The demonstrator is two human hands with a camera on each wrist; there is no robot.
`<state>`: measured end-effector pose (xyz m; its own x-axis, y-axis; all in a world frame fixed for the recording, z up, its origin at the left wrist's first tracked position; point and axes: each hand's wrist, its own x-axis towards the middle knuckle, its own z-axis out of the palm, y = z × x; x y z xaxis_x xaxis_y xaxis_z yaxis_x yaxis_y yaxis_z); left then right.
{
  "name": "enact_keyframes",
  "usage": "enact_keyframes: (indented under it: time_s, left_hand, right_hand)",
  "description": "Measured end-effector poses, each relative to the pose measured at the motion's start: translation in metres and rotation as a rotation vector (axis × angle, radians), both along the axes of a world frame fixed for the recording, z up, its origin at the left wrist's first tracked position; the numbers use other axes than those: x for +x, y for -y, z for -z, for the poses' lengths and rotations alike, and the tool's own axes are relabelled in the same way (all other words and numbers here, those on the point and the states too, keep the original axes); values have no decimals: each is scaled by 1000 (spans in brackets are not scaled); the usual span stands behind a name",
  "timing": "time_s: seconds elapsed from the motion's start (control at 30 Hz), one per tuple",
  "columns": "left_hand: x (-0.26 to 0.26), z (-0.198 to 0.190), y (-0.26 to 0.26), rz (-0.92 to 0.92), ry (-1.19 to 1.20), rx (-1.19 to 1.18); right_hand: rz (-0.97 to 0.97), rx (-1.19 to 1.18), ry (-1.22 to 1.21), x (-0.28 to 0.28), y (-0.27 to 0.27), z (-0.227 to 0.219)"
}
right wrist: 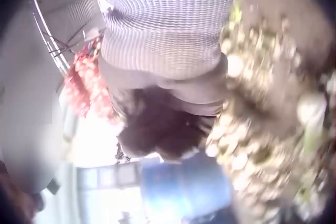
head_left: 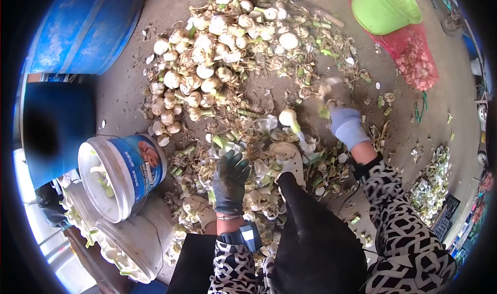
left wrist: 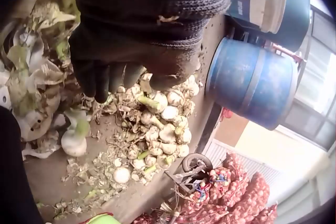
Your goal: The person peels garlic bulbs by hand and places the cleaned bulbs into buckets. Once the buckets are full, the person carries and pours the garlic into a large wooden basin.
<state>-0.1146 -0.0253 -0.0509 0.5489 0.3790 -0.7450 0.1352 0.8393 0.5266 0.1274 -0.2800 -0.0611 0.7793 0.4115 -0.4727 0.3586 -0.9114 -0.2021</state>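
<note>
On my head feed, the left hand (head_left: 231, 182), in a dark grey knitted glove with smoother, darker fingers, is loosely spread over a heap of papery, pale and green peelings (head_left: 259, 201); it grips nothing I can see, and I can't tell whether it touches them. The right hand (head_left: 346, 119), in a pale grey glove, reaches out near the bulb pile, its fingers smeared by blur. I can't tell whether they close on anything.

Between the hands and apart from both lies a single round white bulb with a green-tipped stalk (head_left: 288, 117). Farther out on the bare, dirt-strewn floor (head_left: 124, 102) sits a pile of smooth, soil-stained round bulbs (head_left: 204, 71), some with stubby green stalks. Beside it stand a tipped white plastic bucket with a blue label (head_left: 124, 164) and a big ribbed blue barrel (head_left: 85, 27).

My right wrist view shows the glove's ribbed knit and dark, bunched fingers, too blurred to read. Only the wrist cameras give me the stacked, knobbly red mesh sacks (left wrist: 233, 190); the left one adds a black rubber wheel (left wrist: 197, 163) beside them.
</note>
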Motion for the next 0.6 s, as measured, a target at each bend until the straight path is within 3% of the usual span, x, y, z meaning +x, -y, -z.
enact_keyframes:
  time_s: [0.03, 0.07, 0.1, 0.17, 0.2, 0.23, 0.3, 0.4, 0.43, 0.47, 0.5, 0.57, 0.6]
  left_hand:
    - [2, 0, 3, 16, -9, 24]
    - [7, 1, 7, 15, -5, 17]
    - [11, 1, 11, 50, 10, 48]
    - [22, -4, 21, 101, 33, 81]
    - [29, -7, 28, 170, 14, 173]
    - [35, -10, 35, 238, -7, 263]
    - [42, -14, 40, 278, 11, 290]
    - [41, -6, 43, 396, 49, 336]
    - [42, -5, 47, 396, 49, 331]
    - [42, -4, 52, 423, 116, 469]
    - [44, -4, 56, 450, 185, 611]
    - [52, -16, 58, 599, 185, 854]
    - [56, -20, 57, 611, 192, 839]
  right_hand:
    - [-42, -103, 25, -5, 6, 15]
    - [64, 101, -77, -12, -2, 5]
    - [-7, 326, 7, -20, 2, 41]
    - [-115, 132, -211, -22, -39, 19]
    - [-161, 11, -183, -25, -52, 21]
    - [-206, -113, -156, -28, -58, 31]
    - [-215, -52, -84, -25, -49, 73]
    - [-112, 128, 10, -20, -35, 81]
    - [92, 333, -216, -16, -31, 75]
    - [301, 537, -442, -15, -29, 70]
    - [304, 537, -443, -16, -26, 63]
    - [494, 894, -922, -19, -28, 41]
    - [299, 924, -588, -27, -27, 52]
